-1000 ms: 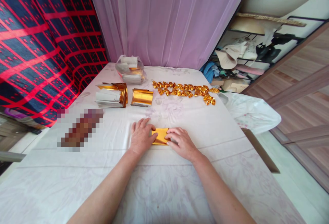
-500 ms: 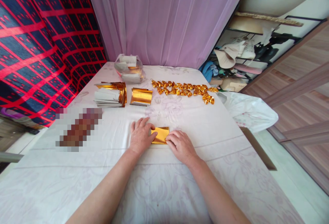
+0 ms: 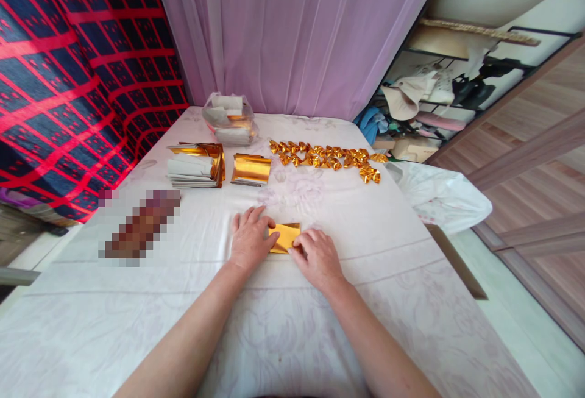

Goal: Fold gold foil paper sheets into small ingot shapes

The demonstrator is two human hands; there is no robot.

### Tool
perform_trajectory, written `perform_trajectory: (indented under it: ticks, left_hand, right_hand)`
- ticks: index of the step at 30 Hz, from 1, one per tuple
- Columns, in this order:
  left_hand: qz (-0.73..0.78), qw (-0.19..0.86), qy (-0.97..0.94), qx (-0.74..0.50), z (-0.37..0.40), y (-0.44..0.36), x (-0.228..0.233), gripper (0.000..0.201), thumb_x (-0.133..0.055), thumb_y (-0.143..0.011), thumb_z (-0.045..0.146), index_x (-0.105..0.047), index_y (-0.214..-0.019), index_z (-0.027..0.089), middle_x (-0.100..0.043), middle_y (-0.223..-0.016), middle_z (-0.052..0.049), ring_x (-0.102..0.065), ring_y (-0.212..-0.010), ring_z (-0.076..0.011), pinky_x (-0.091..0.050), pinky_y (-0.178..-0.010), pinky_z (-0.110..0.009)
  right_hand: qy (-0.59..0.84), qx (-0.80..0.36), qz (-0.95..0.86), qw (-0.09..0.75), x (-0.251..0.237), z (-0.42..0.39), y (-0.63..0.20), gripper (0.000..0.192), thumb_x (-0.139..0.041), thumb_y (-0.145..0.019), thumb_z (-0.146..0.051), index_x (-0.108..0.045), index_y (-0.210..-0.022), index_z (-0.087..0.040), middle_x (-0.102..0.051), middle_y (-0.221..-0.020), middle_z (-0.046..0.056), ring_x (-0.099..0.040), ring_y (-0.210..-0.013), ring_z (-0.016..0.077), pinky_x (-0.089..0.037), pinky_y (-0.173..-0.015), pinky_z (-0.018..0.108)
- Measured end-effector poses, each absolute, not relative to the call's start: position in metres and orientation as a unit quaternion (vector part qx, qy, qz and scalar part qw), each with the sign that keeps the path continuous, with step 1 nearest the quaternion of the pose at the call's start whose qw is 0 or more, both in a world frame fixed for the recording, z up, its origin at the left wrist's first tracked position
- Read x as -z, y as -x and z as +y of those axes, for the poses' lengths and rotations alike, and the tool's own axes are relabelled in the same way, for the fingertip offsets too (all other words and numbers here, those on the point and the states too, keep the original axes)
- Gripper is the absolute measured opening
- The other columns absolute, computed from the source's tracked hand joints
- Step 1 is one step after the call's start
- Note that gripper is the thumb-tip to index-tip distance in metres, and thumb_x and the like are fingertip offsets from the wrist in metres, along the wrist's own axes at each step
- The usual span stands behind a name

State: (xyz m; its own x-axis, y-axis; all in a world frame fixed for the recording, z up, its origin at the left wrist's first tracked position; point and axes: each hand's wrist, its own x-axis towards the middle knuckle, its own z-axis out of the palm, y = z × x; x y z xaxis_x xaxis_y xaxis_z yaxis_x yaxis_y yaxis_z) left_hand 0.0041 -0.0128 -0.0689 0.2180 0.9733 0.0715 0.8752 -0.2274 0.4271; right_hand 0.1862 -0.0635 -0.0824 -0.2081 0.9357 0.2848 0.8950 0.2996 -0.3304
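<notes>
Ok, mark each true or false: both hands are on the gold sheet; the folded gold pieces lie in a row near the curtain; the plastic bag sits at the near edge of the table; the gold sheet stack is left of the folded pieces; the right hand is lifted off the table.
1. Left hand and right hand touch the gold sheet: true.
2. Folded gold pieces lie in a row near the curtain: true.
3. Plastic bag at the near edge: false, it sits at the far end.
4. Gold sheet stack left of the folded pieces: true.
5. Right hand lifted: false, it rests on the table.

Gold foil stacks (image 3: 250,170), folded gold pieces (image 3: 326,159), plastic bag (image 3: 230,119), lilac curtain (image 3: 297,32).
</notes>
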Motion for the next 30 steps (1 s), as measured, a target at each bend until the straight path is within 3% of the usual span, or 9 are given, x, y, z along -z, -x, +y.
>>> perform_trajectory:
  ticks: [9,17,30]
  left_hand:
    - [0.603,0.148,-0.766,-0.166,-0.013,-0.004,0.069,0.015,-0.063,-0.082,0.035,-0.067,-0.095,0.029,-0.051,-0.143,-0.005,-0.036,-0.137,-0.0293,-0.020,-0.112,-0.056]
    - [0.601,0.154,-0.766,-0.170,-0.012,-0.004,0.071,0.015,-0.063,-0.081,0.035,-0.067,-0.095,0.028,-0.051,-0.143,-0.005,-0.036,-0.137,-0.0300,-0.019,-0.113,-0.056]
    - [0.601,0.153,-0.766,-0.168,-0.012,-0.004,0.069,0.015,-0.063,-0.082,0.034,-0.067,-0.095,0.028,-0.050,-0.144,-0.005,-0.036,-0.137,-0.0302,-0.021,-0.112,-0.057]
  right_hand:
    - [0.615,-0.040,-0.759,0.212,0.082,-0.064,-0.180,0.018,-0.072,-0.080,-0.034,-0.059,-0.079,-0.022,-0.059,-0.085,0.004,-0.053,-0.085,0.0224,-0.036,-0.075,0.035]
    - [0.561,-0.116,-0.779,0.253,0.088,-0.058,-0.198,0.004,-0.066,-0.082,-0.020,-0.063,-0.083,-0.023,-0.063,-0.089,0.002,-0.057,-0.088,0.0191,-0.040,-0.078,0.032]
    - [0.479,-0.211,-0.801,0.291,0.079,-0.053,-0.220,0.034,-0.051,-0.075,0.001,-0.065,-0.095,-0.024,-0.067,-0.098,0.002,-0.062,-0.096,0.0174,-0.049,-0.086,0.033]
